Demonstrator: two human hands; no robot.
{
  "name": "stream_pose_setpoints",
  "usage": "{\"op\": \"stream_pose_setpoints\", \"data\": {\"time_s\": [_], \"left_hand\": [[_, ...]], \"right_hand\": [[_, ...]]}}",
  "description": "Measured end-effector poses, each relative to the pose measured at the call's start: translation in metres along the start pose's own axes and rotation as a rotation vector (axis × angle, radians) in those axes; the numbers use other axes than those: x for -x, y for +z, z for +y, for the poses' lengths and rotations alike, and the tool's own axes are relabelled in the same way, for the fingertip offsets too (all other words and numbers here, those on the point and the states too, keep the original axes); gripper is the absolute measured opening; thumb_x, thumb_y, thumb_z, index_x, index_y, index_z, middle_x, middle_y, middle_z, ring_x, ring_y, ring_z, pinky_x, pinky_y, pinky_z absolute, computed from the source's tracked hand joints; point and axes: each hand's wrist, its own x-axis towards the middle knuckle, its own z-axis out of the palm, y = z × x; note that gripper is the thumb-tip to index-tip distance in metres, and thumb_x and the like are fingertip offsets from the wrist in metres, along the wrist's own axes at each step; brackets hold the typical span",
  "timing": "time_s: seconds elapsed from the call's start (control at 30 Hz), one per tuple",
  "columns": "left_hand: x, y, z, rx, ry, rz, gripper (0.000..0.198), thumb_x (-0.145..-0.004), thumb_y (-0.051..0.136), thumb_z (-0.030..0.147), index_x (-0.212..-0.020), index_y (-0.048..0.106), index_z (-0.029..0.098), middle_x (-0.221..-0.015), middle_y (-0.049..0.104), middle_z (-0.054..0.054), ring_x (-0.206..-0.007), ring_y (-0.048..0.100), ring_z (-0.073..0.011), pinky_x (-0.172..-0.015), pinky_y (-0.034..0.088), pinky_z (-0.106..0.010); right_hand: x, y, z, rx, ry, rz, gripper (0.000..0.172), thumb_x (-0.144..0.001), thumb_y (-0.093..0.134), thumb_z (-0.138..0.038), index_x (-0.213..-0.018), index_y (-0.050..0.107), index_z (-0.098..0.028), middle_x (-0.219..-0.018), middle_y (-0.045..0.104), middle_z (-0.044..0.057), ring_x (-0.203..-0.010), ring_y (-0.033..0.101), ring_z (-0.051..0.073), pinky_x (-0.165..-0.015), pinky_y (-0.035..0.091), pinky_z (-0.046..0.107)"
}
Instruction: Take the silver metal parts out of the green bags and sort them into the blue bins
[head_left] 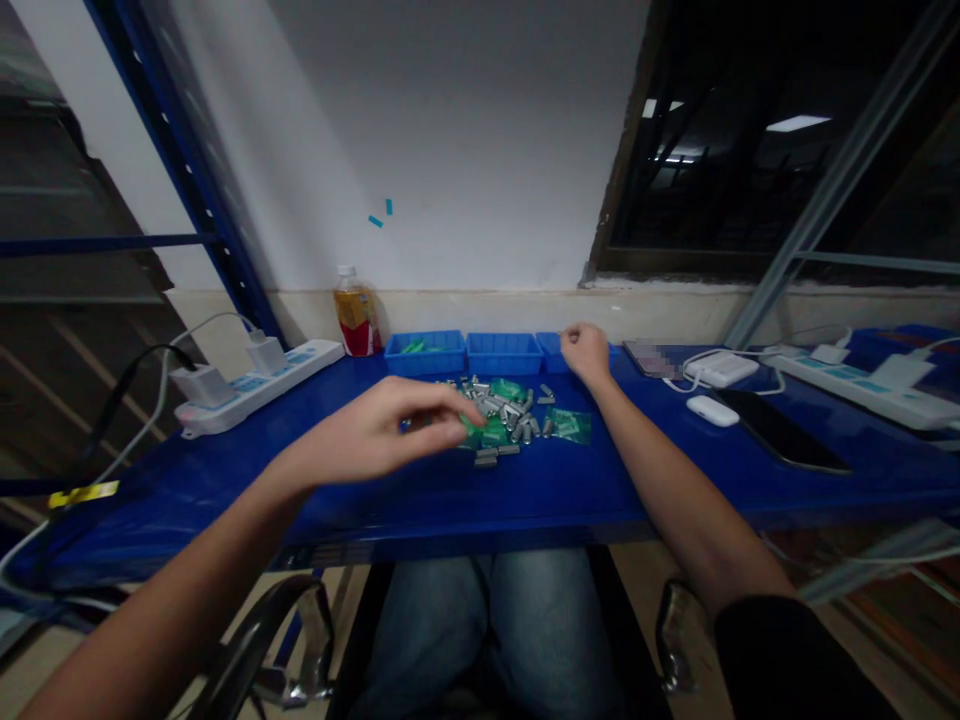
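Observation:
My left hand hovers at the left side of a pile of small silver metal cylinders. Its thumb and forefinger come together at the tips; green shows beside them, but I cannot make out whether it is held. Green plastic-looking packets lie in and beside the pile. At the back, my right hand is over the right blue bin, fingers curled in and what they hold, if anything, hidden. The middle blue bin and the left blue bin, with green pieces inside, stand alongside.
A drink bottle stands by the wall at the back left. Power strips with plugged-in chargers lie at the left and right. A phone, a white case and cables occupy the right of the blue table.

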Motion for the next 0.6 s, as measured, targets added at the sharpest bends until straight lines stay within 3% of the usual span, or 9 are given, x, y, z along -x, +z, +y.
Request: {"op": "stream_pose_setpoints", "data": {"time_s": [0.17, 0.27, 0.43, 0.6], "left_hand": [[-0.045, 0.027, -0.097, -0.271, -0.098, -0.07, 0.025, -0.083, 0.049, 0.021, -0.101, 0.066, 0.014, -0.089, 0.067, -0.007, -0.079, 0.061, -0.0163, -0.073, 0.045, -0.027], [-0.055, 0.038, -0.129, -0.285, -0.064, -0.117, 0.027, -0.081, 0.051, 0.021, -0.103, 0.066, 0.016, -0.091, 0.066, -0.007, -0.078, 0.06, -0.0154, -0.073, 0.044, -0.027], [-0.051, 0.039, -0.127, -0.264, -0.089, -0.113, 0.019, -0.08, 0.054, 0.022, -0.09, 0.068, 0.014, -0.088, 0.067, -0.007, -0.079, 0.061, -0.0175, -0.073, 0.045, -0.028], [-0.041, 0.039, -0.112, -0.126, -0.182, 0.087, 0.019, -0.082, 0.053, 0.029, -0.087, 0.063, 0.013, -0.084, 0.067, -0.007, -0.076, 0.062, -0.0178, -0.069, 0.046, -0.028]], "right_hand": [[-0.005, 0.007, 0.011, 0.132, 0.12, -0.048, 0.022, -0.078, 0.052, -0.026, -0.086, 0.069, -0.016, -0.094, 0.063, 0.014, -0.096, 0.051, 0.029, -0.08, 0.04, 0.04], [-0.003, 0.007, 0.012, 0.189, 0.148, -0.084, 0.024, -0.08, 0.051, -0.03, -0.087, 0.07, -0.016, -0.1, 0.061, 0.015, -0.103, 0.047, 0.033, -0.081, 0.038, 0.045], [0.004, 0.002, 0.01, 0.264, 0.18, -0.12, 0.03, -0.084, 0.048, -0.037, -0.086, 0.07, -0.016, -0.106, 0.058, 0.016, -0.109, 0.041, 0.034, -0.085, 0.034, 0.048], [0.013, -0.003, -0.003, 0.247, 0.111, -0.102, 0.035, -0.086, 0.045, -0.042, -0.087, 0.069, -0.015, -0.105, 0.059, 0.016, -0.107, 0.041, 0.035, -0.083, 0.033, 0.047]]}}
